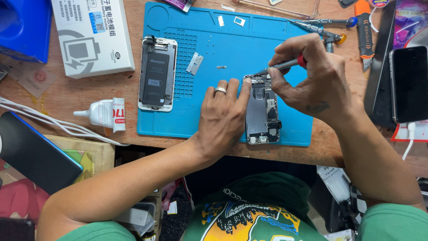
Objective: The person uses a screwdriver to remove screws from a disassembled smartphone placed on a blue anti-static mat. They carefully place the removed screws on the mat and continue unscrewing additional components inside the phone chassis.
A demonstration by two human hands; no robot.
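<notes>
You see a white box (92,35), a glue tube (103,114), a screen panel (156,73) and a black phone (409,85) on the right.

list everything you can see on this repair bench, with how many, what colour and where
opened phone body: 1, grey, mat's lower right
screwdriver: 1, grey with red band, tip on phone's top
screen assembly: 1, white-edged, mat's left
work mat: 1, blue, bench centre
box: 1, white, upper left
glue tube: 1, white, left of mat
dark phone: 1, black, far right
spare screwdrivers: at least 2, upper right
left hand: ring on, steadying phone
right hand: holding screwdriver
</notes>
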